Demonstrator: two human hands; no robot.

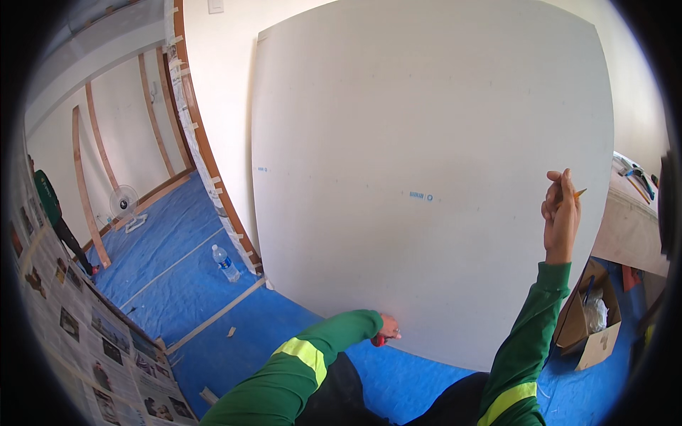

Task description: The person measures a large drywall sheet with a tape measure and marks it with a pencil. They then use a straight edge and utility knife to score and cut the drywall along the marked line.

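Observation:
A large pale grey board (341, 128) leans upright against the wall in front of me. Low at its bottom edge, my left hand (388, 329) is closed around a small red object (379, 341); most of that object is hidden, so its kind does not show. My right hand (560, 216) is raised in front of the board's right side, fingers curled. A yellow-orange pencil (580, 193) sticks out from between those fingers, its tip pointing up and to the right.
Blue sheeting (177, 273) covers the floor. A plastic water bottle (225, 263) stands left of the board. At right are a bench (636, 195) with tools and an open cardboard box (599, 341). A fan (125, 202) and another person (48, 199) are at far left.

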